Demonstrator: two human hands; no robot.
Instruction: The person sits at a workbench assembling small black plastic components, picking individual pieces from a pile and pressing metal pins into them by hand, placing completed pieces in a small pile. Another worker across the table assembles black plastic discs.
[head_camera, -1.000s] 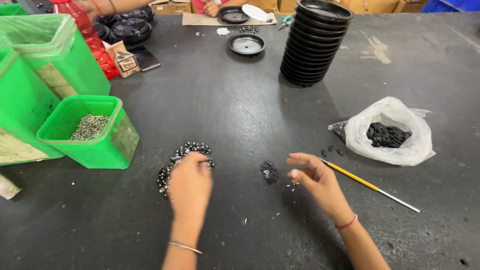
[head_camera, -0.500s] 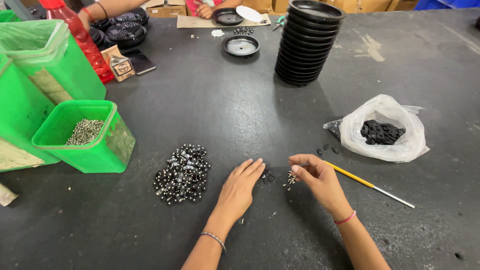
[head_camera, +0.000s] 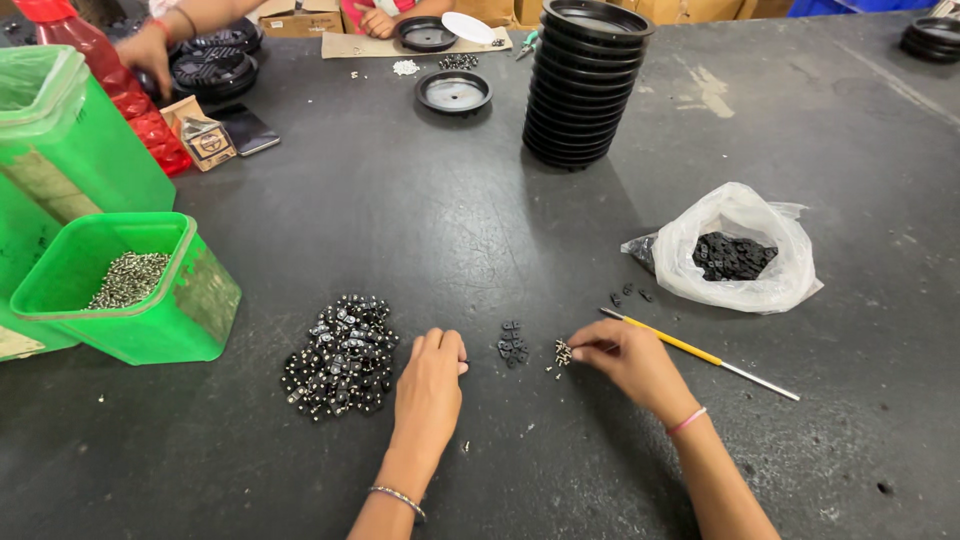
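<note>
Right hand (head_camera: 625, 358): your fingertips pinch narrowly at the small screws (head_camera: 560, 352), touching their right edge | left hand (head_camera: 430, 378): flat on the table (head_camera: 400, 230), fingers loosely together, holding nothing | small black clips (head_camera: 512, 342) lie between your hands, slightly nearer the left | finished pile (head_camera: 340, 355) just left of the left hand.
</note>
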